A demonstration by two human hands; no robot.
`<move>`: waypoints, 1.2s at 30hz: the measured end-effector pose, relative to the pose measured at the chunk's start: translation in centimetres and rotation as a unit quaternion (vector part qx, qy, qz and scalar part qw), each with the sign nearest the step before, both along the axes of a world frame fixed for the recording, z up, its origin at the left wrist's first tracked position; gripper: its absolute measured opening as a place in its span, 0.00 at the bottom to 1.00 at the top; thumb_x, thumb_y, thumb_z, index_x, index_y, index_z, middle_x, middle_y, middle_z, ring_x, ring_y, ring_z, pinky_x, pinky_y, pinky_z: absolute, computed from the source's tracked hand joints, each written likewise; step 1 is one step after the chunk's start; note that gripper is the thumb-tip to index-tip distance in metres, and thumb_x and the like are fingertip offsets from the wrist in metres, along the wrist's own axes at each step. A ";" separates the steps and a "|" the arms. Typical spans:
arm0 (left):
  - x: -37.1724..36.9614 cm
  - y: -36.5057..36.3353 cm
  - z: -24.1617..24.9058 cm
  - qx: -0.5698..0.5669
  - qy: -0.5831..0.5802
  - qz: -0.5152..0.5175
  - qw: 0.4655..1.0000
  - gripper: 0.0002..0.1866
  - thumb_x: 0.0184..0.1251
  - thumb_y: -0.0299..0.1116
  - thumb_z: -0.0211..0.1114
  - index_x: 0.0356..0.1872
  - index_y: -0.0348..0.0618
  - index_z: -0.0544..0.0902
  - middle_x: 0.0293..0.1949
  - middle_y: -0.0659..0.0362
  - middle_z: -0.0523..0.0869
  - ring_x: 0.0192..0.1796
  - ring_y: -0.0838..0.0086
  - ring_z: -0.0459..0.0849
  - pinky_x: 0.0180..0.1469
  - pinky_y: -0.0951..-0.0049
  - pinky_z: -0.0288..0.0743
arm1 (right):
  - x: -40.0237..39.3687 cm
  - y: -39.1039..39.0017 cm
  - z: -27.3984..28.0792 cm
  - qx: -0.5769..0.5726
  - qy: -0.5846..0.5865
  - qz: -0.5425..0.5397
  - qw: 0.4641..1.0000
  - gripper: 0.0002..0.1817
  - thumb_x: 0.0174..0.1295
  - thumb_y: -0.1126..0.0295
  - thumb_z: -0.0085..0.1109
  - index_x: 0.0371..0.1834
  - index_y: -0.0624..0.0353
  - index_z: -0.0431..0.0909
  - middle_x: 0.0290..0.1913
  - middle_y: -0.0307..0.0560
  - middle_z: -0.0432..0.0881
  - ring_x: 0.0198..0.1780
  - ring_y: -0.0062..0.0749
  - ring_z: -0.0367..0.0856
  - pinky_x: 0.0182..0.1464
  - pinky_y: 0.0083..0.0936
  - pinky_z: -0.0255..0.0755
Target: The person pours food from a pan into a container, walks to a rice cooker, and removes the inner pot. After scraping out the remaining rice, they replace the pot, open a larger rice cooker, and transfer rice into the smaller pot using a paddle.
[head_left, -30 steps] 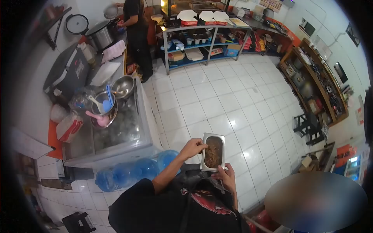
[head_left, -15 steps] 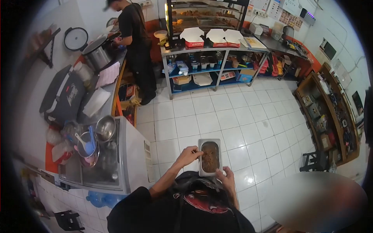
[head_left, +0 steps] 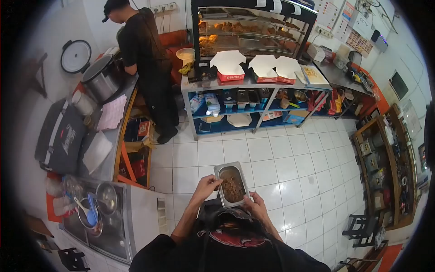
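**Metal pan [head_left: 228, 165] being held two-handed, well apart from counter [head_left: 195, 86]**

Metal pan is being held above the tiled floor [head_left: 290, 167], on the wearer's side of the counter. Wet-looking brown food [head_left: 233, 187] is being carried inside, below the rim. Left rim is being gripped by the left hand [head_left: 207, 187]: thumb and fingers bunched, apparently pinching the wall. Near right corner is being gripped by the right hand [head_left: 256, 205]: thumb on the rim, other fingers partly hidden, spread unclear. Left of the counter, a co-worker [head_left: 147, 59] is being seen at a pot [head_left: 100, 78].

Handling, judged: walls are being read as stiff thin metal, not fragile; weight as moderate, mostly from the contents. Rim may be getting made slippery by grease. Contents are being judged loose, spillable if tilted. Best hold: opposite long sides being taken under the rim lip, pan being kept level, fingertips being kept outside.
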State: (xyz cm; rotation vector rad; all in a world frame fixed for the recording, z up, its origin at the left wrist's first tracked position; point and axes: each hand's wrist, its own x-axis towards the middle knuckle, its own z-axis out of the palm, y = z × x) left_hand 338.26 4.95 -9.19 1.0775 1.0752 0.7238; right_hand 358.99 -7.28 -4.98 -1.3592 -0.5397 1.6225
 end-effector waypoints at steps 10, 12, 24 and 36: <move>6.3 19.4 3.6 0.052 0.007 -0.024 0.998 0.12 0.68 0.36 0.63 0.27 0.41 0.76 0.27 0.68 0.77 0.32 0.86 0.73 0.36 0.81 0.67 | 5.8 19.3 0.5 0.072 0.080 -0.099 0.989 0.11 0.68 0.64 0.56 0.46 0.58 0.74 0.44 0.39 0.80 0.43 0.22 0.78 0.46 0.22 0.75; 7.9 23.0 3.4 0.058 -0.020 -0.008 0.998 0.14 0.67 0.37 0.64 0.25 0.41 0.75 0.25 0.66 0.77 0.29 0.85 0.73 0.33 0.81 0.67 | 7.1 23.1 0.6 0.077 0.076 -0.096 0.990 0.10 0.68 0.64 0.56 0.45 0.58 0.74 0.44 0.39 0.80 0.44 0.22 0.78 0.46 0.23 0.75; 13.5 41.7 5.0 0.115 0.024 0.055 0.992 0.18 0.68 0.43 0.62 0.24 0.38 0.78 0.22 0.64 0.78 0.27 0.83 0.74 0.32 0.80 0.67 | 14.8 44.5 1.3 0.096 0.133 -0.016 0.986 0.07 0.70 0.66 0.53 0.45 0.56 0.73 0.44 0.36 0.79 0.43 0.19 0.77 0.47 0.22 0.73; 13.1 66.5 11.5 0.371 0.173 0.337 0.848 0.35 0.65 0.49 0.63 0.65 0.34 0.67 0.66 0.39 0.66 0.68 0.53 0.65 0.68 0.62 0.58 | 16.1 53.8 4.1 0.109 0.149 -0.063 0.981 0.05 0.70 0.68 0.51 0.42 0.56 0.72 0.46 0.38 0.79 0.44 0.20 0.78 0.46 0.21 0.75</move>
